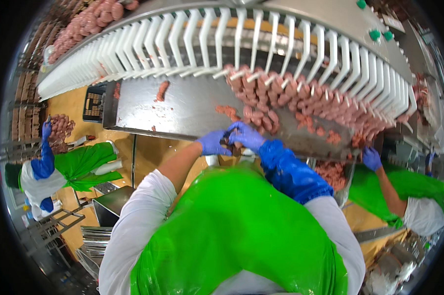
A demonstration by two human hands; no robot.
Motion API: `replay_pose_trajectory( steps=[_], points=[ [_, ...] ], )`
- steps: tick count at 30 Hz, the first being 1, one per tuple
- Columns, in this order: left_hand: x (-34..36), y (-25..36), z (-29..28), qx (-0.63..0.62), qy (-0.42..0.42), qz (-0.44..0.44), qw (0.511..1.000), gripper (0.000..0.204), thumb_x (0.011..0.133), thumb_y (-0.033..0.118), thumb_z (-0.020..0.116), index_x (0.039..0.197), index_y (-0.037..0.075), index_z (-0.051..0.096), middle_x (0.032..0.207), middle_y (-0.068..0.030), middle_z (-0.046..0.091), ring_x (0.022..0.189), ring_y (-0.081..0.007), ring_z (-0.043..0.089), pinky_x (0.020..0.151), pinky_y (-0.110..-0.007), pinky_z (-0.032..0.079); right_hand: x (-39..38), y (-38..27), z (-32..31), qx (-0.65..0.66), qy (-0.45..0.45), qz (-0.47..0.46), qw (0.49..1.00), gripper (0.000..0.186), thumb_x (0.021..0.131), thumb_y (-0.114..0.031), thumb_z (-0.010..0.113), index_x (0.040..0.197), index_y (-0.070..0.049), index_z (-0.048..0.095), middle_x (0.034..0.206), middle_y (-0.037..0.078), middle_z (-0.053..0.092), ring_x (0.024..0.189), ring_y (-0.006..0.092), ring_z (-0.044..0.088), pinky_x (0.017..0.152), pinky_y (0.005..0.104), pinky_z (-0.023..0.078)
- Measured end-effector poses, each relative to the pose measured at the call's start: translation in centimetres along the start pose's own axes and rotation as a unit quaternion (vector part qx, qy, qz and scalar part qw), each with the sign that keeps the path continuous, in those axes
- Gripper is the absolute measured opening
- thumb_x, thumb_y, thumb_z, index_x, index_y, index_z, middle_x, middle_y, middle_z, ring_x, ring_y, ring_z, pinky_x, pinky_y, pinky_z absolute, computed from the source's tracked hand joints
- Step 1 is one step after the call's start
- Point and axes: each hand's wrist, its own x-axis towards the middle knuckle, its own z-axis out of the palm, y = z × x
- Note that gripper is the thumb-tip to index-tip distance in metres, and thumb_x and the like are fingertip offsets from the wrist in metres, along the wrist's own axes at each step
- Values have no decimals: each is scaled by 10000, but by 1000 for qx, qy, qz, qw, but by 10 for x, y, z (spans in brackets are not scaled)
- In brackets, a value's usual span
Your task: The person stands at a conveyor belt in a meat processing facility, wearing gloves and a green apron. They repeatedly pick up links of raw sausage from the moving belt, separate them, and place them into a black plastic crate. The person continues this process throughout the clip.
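Note:
My left hand and my right hand, both in blue-purple gloves, meet at the near edge of a long metal tray. Their fingers are curled in toward each other around a small dark thing that I cannot make out. Just beyond my right hand, pink sausage links lie in the tray beside a clump of ground meat. More linked sausages hang in loops from white hooks above the tray's far side.
To the right, a co-worker's gloved hand is at the tray's end, near a bin of meat. Another person holds sausages at the far left. A black crate stands beyond the tray's left end.

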Motion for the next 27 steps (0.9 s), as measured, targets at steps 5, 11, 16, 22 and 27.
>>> replay_pose_trajectory(
  steps=[5, 11, 16, 22, 27],
  points=[
    [-54, 57, -39, -15, 146, 117, 982, 636, 832, 245, 739, 1376, 39, 483, 1252, -106, 595, 1166, -232, 563, 1016, -362, 440, -51, -131, 5, -44, -32, -125, 991, 228, 871, -65, 627, 1092, -34, 579, 897, 28, 608, 839, 90, 576, 742, 267, 492],
    [-155, 227, -180, 74, 452, 355, 815, 272, 899, 137, 637, 1132, 1, 668, 1109, -96, 669, 1033, -182, 619, 956, -344, 471, -128, -251, -6, -50, -56, -141, 987, 176, 903, -61, 612, 1072, -19, 588, 936, 70, 633, 868, 142, 608, 778, 295, 499],
    [-148, 349, -327, 382, 526, 299, 699, 408, 953, 367, 518, 1200, 72, 653, 1121, -121, 676, 1039, -245, 634, 949, -331, 473, -162, -326, 0, -27, -27, -213, 976, 161, 908, -9, 555, 1065, 3, 588, 948, 120, 637, 847, 177, 628, 793, 331, 518],
    [-69, 427, -370, 536, 331, 31, 776, 498, 806, 432, 639, 1210, 142, 666, 1180, -126, 667, 1057, -282, 636, 933, -376, 485, -197, -402, 38, 0, 199, -344, 918, 264, 815, -137, 671, 999, 18, 562, 923, 145, 639, 796, 209, 636, 710, 342, 521],
    [-48, 441, -369, 658, 240, 47, 712, 456, 774, 293, 626, 1203, 141, 658, 1141, -129, 678, 1019, -287, 649, 886, -387, 500, -204, -482, 21, -94, 280, -410, 863, 309, 847, -214, 661, 1016, 20, 551, 895, 130, 633, 766, 184, 623, 730, 303, 506]
  ],
)
